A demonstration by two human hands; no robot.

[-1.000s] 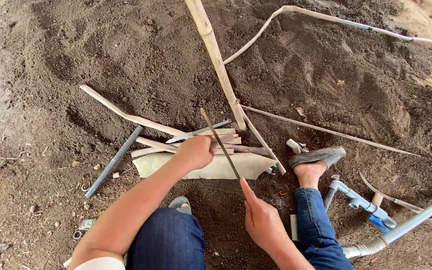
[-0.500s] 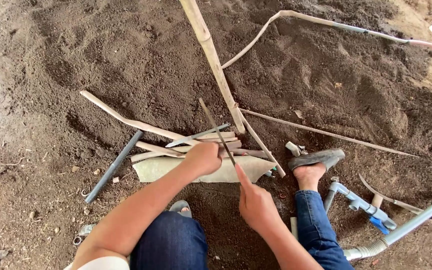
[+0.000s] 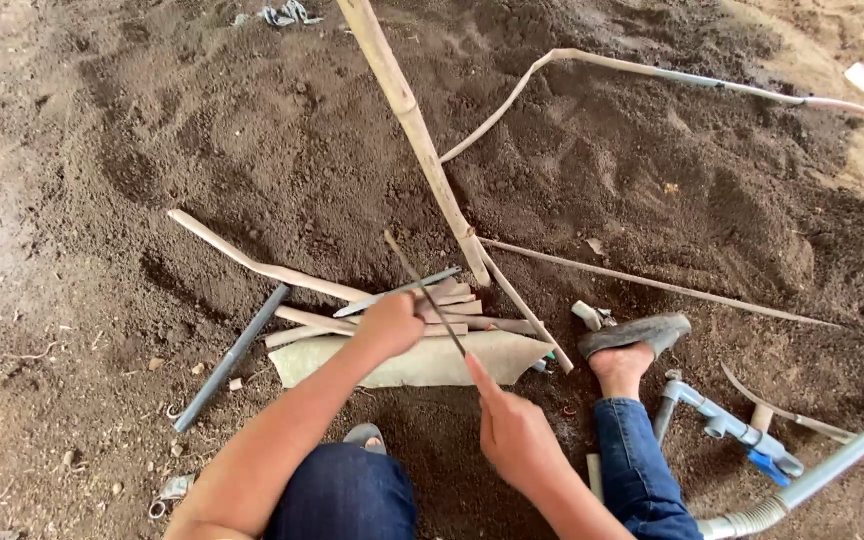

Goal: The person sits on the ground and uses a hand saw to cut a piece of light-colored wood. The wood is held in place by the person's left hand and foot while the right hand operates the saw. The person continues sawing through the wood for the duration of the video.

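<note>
The thin dark blade is in the right hand, which is closed around its lower end, with the index finger stretched along it. It points up and away, across the small pile of split bamboo strips. The left hand is closed over these strips and presses them down on a pale flat sack that lies on the dark soil.

How much is done: I judge that the work is in the middle. Several short strips already lie cut beside the left hand, and one long curved strip lies to the left. The long bamboo pole is whole in its upper part, so more splitting seems to remain. I cannot tell if the blade touches the wood now. A grey pipe lies near.
</note>
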